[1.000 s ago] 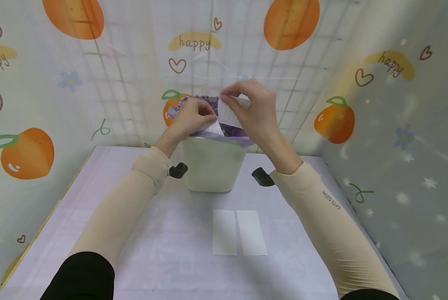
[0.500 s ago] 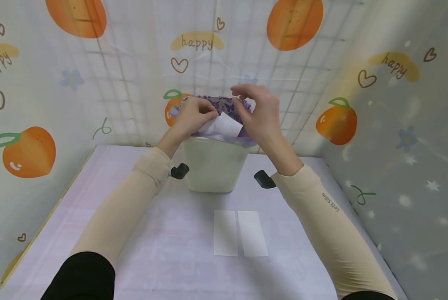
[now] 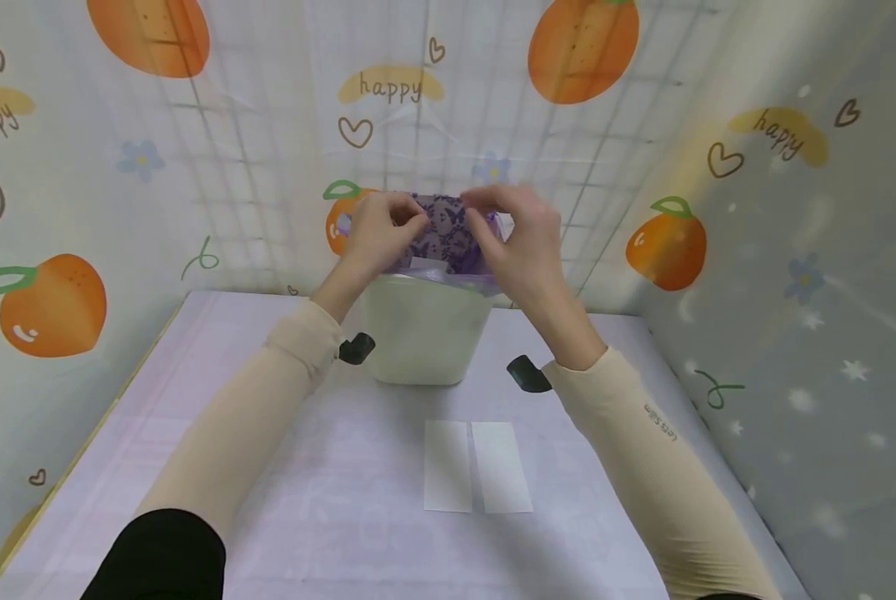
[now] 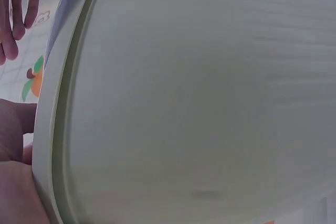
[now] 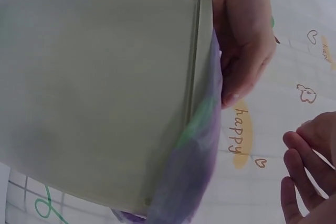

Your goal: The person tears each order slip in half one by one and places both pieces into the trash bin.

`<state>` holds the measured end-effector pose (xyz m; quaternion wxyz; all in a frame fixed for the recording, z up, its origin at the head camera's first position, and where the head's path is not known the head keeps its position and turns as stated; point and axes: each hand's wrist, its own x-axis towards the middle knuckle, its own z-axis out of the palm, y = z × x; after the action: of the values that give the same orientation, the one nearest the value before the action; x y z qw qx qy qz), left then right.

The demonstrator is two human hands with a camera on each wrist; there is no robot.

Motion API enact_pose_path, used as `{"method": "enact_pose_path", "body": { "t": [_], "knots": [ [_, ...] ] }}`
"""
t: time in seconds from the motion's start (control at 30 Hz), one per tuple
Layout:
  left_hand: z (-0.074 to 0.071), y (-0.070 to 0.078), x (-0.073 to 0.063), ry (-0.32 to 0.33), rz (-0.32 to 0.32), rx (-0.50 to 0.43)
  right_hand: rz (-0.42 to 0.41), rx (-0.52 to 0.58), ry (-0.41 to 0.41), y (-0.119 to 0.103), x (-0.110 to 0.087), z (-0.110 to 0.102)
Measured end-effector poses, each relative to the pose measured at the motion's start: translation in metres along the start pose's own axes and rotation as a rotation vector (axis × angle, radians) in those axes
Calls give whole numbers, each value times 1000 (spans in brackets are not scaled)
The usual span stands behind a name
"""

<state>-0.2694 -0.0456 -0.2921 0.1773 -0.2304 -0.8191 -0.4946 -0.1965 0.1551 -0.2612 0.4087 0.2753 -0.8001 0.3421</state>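
A pale green bin (image 3: pixel 427 329) stands upright on the table. A purple patterned bag (image 3: pixel 448 229) lines it and folds over its rim. Inside, a small part of a white paper piece (image 3: pixel 428 265) shows. My left hand (image 3: pixel 380 233) hovers at the bin's left rim, fingers loosely curled, thumb and forefinger close together, no paper seen between them. Over the right rim is my right hand (image 3: pixel 523 237), thumb and forefinger apart, holding nothing. In the right wrist view, the left hand (image 5: pixel 244 30) is beside the rim and the right hand's fingers (image 5: pixel 302 161) hang relaxed.
Two white paper rectangles (image 3: pixel 448 467) lie side by side on the table (image 3: pixel 327 517) in front of the bin. A curtain (image 3: pixel 267 167) printed with oranges hangs behind, over a wire grid. Another curtain (image 3: pixel 808 333) closes off the right side.
The white paper pieces, held in both hands a second ago, have dropped into the bin. My right hand let go first, then the left. Both hands stay over the rim.
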Motion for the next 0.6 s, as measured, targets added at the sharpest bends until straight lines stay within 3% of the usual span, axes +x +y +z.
{"method": "enact_pose_path", "body": {
  "t": [0.27, 0.6],
  "knots": [
    [0, 0, -5, 84, 72, -28, 26, 29, 21, -2, -16, 5],
    [0, 2, -7, 113, 119, -74, -3, 24, 47, -13, -29, -3]
  ]
}}
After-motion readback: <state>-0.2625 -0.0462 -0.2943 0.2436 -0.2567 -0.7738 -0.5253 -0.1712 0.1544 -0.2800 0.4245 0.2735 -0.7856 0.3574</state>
